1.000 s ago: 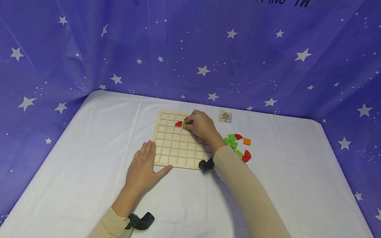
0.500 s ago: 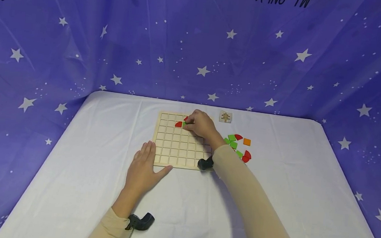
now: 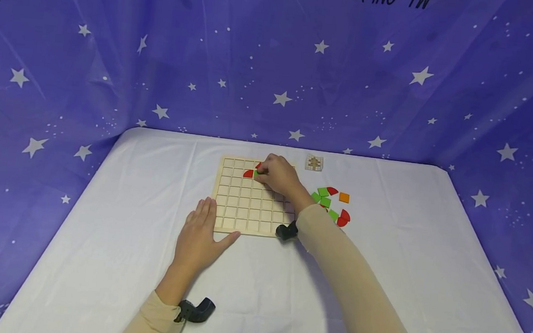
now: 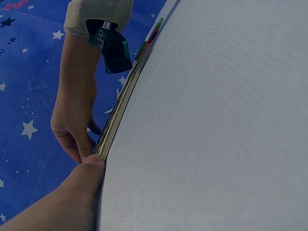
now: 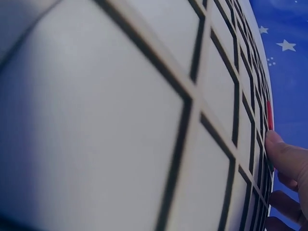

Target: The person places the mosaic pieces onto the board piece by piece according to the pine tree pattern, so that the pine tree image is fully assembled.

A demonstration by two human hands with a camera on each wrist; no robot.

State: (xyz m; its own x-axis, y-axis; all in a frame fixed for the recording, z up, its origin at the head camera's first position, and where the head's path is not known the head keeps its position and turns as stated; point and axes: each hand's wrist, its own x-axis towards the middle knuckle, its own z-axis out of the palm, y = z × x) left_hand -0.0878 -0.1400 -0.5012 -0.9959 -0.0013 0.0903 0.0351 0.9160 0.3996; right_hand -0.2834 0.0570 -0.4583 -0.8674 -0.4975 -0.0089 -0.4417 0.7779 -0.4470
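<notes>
A wooden grid board [image 3: 244, 207] lies on the white-covered table. My left hand [image 3: 196, 237] rests at its lower left corner, fingers straight along the left edge and thumb at the front edge. Over the far part of the board, my right hand [image 3: 281, 175] pinches a green square tile [image 3: 256, 174] at one of the cells, its fingertips covering most of it. Beside that tile sits a red quarter-round tile [image 3: 248, 174], and another red tile [image 3: 259, 165] shows partly behind the fingers. In the right wrist view, the thumb [image 5: 284, 154] touches the board's far side.
Right of the board lie several loose green tiles [image 3: 325, 202], red quarter-round tiles [image 3: 344, 218] and an orange square tile [image 3: 344, 197]. A small card with a tree pattern [image 3: 314, 163] lies behind them. A purple star-printed curtain [image 3: 275, 72] hangs around the table.
The head view has shifted slightly. Both hands stay where they were, the right one still at the green tile.
</notes>
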